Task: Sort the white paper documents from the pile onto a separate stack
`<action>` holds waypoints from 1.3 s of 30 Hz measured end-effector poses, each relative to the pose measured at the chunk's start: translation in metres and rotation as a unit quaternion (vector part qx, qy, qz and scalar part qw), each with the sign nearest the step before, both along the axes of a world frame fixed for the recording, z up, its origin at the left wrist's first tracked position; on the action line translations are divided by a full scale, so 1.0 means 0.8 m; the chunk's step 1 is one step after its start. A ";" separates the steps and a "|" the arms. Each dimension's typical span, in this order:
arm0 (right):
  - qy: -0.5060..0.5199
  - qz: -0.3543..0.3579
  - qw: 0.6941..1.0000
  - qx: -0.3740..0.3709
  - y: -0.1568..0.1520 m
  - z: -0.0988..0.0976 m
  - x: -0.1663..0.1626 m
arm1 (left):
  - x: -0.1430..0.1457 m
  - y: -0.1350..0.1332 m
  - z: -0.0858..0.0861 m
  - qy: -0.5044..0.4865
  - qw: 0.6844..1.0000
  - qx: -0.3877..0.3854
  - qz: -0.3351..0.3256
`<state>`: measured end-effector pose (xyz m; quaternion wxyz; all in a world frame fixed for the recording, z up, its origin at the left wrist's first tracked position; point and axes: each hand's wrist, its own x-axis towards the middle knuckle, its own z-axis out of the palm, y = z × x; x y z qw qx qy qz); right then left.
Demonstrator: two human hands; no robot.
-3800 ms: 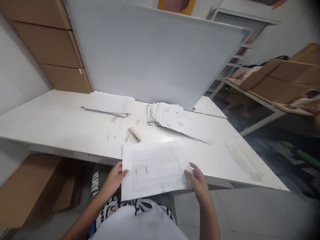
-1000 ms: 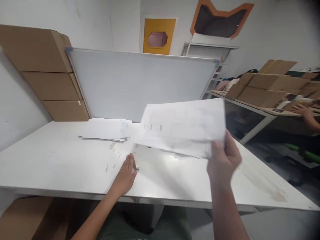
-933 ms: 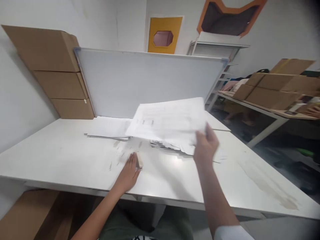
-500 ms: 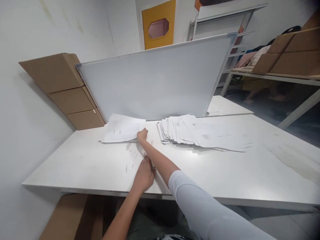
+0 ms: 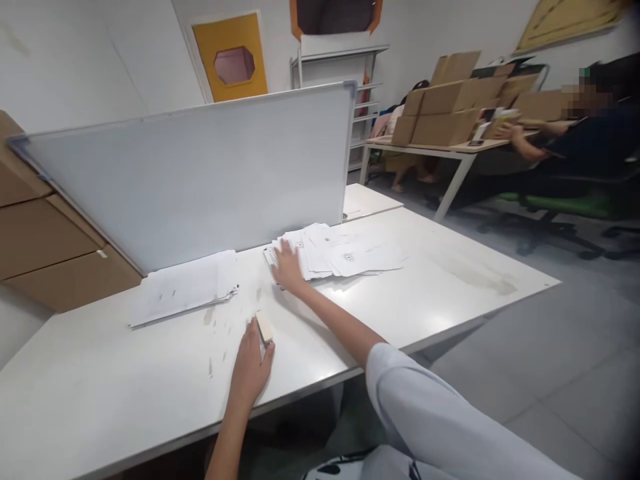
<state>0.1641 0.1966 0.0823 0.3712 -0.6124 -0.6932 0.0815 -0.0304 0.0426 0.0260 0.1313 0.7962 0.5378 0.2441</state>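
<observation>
My left hand (image 5: 251,367) rests low over the white table, its thumb and fingers on either side of a small cream-coloured block (image 5: 265,327) that looks like an eraser. My right hand (image 5: 289,267) lies with spread fingers on the left end of a fanned-out pile of printed papers (image 5: 350,257). Farther left is a neater stack of papers (image 5: 185,285), with neither hand on it. Dark smudges (image 5: 211,367) mark the tabletop beside my left hand.
A whiteboard (image 5: 210,167) leans upright behind the papers. Cardboard boxes (image 5: 55,233) stand at the left. Across the room, a person (image 5: 575,143) sits at another table with stacked boxes (image 5: 445,110). A brownish stain (image 5: 475,273) marks my table's right part.
The view has turned right. My right hand has gone from the left stack to the fanned pile, fingers now spread. The cream block in my left hand now shows.
</observation>
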 end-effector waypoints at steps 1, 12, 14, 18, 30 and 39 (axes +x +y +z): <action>-0.042 -0.041 0.998 0.034 -0.018 -0.010 0.044 | 0.000 0.002 -0.002 0.007 1.000 0.014 -0.006; -0.050 -0.229 0.971 -0.053 -0.122 -0.081 0.225 | -0.001 0.005 -0.004 0.060 0.996 0.060 -0.010; -0.033 -0.239 0.970 -0.039 -0.122 -0.078 0.220 | 0.001 0.000 0.000 0.069 0.996 0.054 -0.001; -0.004 -0.226 0.974 0.006 -0.126 -0.075 0.220 | 0.007 -0.007 0.007 0.085 0.995 0.039 0.019; -0.039 -0.141 0.961 0.233 -0.133 -0.068 0.197 | 0.015 -0.029 0.004 -0.091 0.972 0.218 -0.010; -0.071 0.101 0.928 0.352 -0.240 -0.073 0.138 | 0.173 -0.016 0.018 -0.676 0.651 -0.343 -0.036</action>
